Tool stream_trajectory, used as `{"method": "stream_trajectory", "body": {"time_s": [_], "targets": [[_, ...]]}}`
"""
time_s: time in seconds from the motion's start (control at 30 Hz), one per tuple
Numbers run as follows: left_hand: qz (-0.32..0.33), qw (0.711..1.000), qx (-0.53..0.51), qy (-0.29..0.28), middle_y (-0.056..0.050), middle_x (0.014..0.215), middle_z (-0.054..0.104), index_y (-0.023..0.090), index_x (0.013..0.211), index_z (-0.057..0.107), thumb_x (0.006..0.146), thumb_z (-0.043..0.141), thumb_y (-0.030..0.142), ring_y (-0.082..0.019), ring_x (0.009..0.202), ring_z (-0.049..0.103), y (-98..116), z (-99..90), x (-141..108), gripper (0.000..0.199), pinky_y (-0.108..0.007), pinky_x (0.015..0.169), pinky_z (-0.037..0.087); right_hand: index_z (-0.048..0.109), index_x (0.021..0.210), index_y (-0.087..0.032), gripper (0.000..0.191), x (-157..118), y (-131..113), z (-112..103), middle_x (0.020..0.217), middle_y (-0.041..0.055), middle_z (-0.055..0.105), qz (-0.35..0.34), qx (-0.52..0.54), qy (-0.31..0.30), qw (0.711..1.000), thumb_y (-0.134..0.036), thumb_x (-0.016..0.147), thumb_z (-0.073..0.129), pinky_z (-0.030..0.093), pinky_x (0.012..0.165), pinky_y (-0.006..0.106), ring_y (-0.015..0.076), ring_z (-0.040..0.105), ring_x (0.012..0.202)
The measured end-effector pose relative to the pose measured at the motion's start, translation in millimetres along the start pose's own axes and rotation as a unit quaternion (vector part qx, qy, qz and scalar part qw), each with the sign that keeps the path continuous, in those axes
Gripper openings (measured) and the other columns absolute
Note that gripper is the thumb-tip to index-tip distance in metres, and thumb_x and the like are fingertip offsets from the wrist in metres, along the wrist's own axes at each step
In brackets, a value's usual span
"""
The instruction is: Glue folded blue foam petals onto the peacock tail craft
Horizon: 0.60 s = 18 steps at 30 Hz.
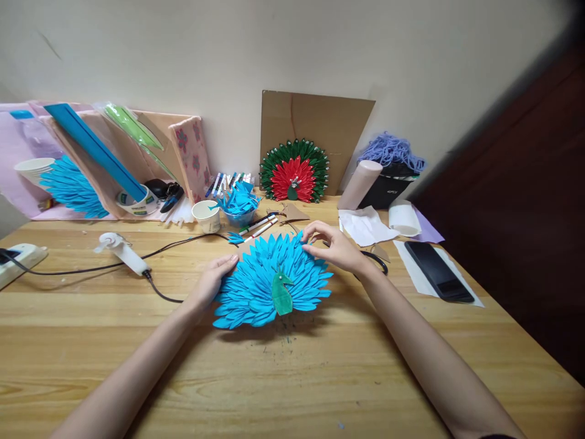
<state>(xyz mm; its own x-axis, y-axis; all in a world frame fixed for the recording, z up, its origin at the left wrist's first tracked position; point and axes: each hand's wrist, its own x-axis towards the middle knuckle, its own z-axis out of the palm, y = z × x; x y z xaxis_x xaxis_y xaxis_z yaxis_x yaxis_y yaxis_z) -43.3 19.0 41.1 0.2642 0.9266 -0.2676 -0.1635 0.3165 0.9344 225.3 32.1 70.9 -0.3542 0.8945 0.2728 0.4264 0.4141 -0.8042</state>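
A paper peacock (pixel 256 274) with a fan of layered blue feathers and a green body (pixel 282 294) is tilted up off the table in front of me. My left hand (pixel 214 277) grips its left edge, thumb in front and fingers hidden behind. At the upper right of the fan, my right hand (pixel 331 244) has thumb and index finger bent around the tip of a blue feather, pinching it. Behind the fan lie a few loose blue feathers (pixel 236 238) and some capped pens (pixel 261 228).
A white glue gun (pixel 125 253) with its cord lies left, near a power strip (pixel 21 262). Behind stand a paper cup (pixel 206 215), a bowl of blue scraps (pixel 240 204) and a red-green peacock (pixel 295 174) against cardboard (pixel 315 116). A phone (pixel 439 271) lies right.
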Motion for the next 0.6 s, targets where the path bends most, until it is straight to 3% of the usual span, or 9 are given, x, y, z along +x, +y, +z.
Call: {"method": "stream_trajectory", "body": {"time_s": [0.2,0.6], "targets": [[0.023,0.999,0.017,-0.016,-0.004,0.067,0.069,0.013,0.069,0.068,0.063,0.068,0.038,-0.018,0.061,0.06,1.9,0.0,0.4,0.026,-0.025,0.06,0.045,0.057,0.082,-0.019,0.012,0.0,1.3,2.5,0.088,0.0041,0.055,-0.008,-0.095,0.034,0.995,-0.026,0.073,0.06,0.041,0.076,0.033,0.0177,0.051,0.083],[0.016,0.999,0.018,-0.021,-0.004,0.069,0.069,0.013,0.073,0.067,0.065,0.066,0.038,-0.019,0.065,0.061,-1.0,-0.2,0.2,0.026,-0.026,0.064,0.046,0.059,0.075,-0.021,0.005,-2.0,-3.1,2.1,0.087,0.0039,0.056,-0.042,-0.174,0.009,0.984,-0.025,0.077,0.058,0.036,0.082,0.037,0.0205,0.048,0.089]]}}
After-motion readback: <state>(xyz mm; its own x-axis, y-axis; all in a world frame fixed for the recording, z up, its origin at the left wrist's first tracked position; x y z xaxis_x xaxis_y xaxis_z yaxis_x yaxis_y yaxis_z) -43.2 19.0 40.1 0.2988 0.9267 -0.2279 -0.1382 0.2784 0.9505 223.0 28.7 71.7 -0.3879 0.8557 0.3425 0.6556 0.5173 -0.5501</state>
